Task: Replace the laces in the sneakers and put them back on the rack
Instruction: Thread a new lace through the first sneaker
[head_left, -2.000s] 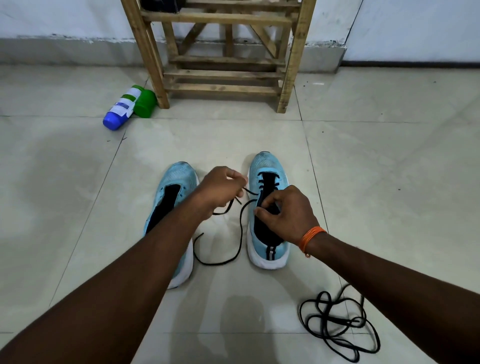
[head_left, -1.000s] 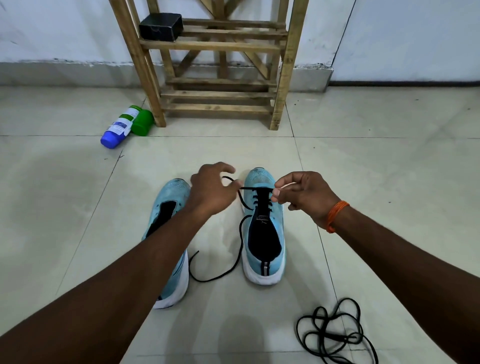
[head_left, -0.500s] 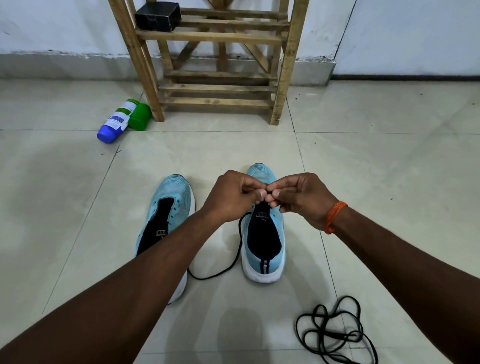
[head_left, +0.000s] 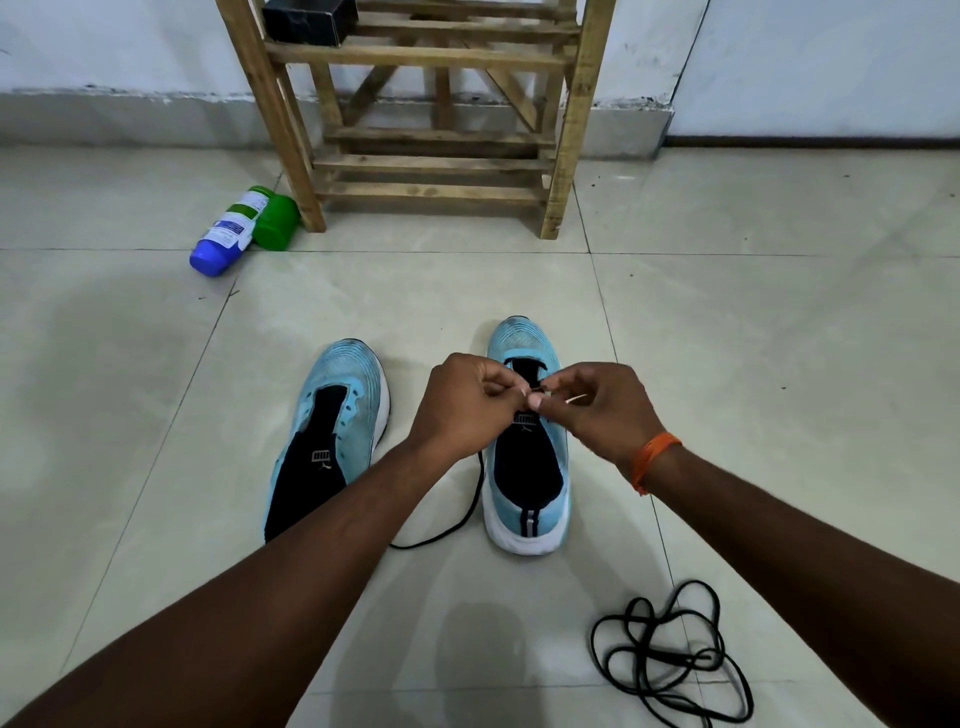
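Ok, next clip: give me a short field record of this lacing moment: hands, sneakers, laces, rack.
left hand: pinches black lace over right sneaker
right hand: pinches same lace, fingertips near left hand's
right sneaker: on floor, lace tail trailing beside it
left sneaker: alongside, unlaced
spare lace: loose tangle on floor by right forearm
rack: against the wall behind the sneakers

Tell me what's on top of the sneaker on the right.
Both hands, left hand and right hand, sit over the right sneaker's eyelets, fingers pinching a black lace that trails to the floor. The hands cover most eyelets, so the lacing progress is hidden.
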